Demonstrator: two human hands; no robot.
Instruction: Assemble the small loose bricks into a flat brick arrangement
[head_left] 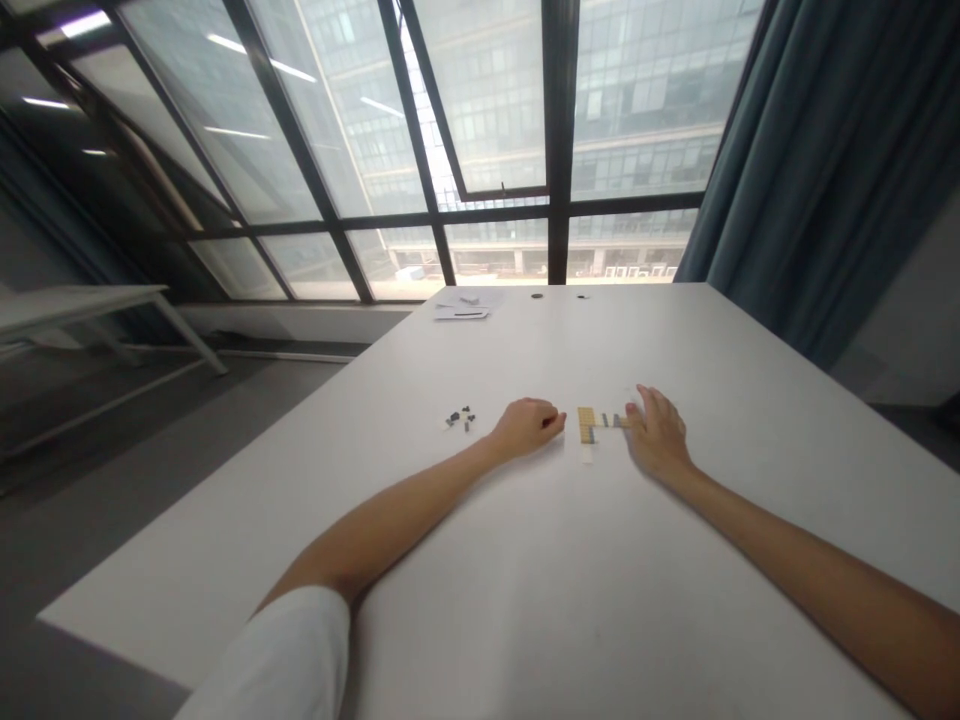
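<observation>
A small flat assembly of tan and grey bricks [589, 424] lies on the white table [525, 580] between my hands. My left hand [526, 425] rests just left of it, fingers curled into a pinch; whether anything is in them is too small to see. My right hand [655, 432] lies on the table at the assembly's right end, its fingertips touching the bricks there, fingers bent and together. A small white piece [586, 456] lies just below the assembly.
Several tiny dark and light loose pieces [460, 417] lie left of my left hand. Papers [463, 309] and two small dark round things [537, 295] sit near the table's far edge by the window. Another white table [75, 305] stands at left; a curtain [817, 170] hangs at right.
</observation>
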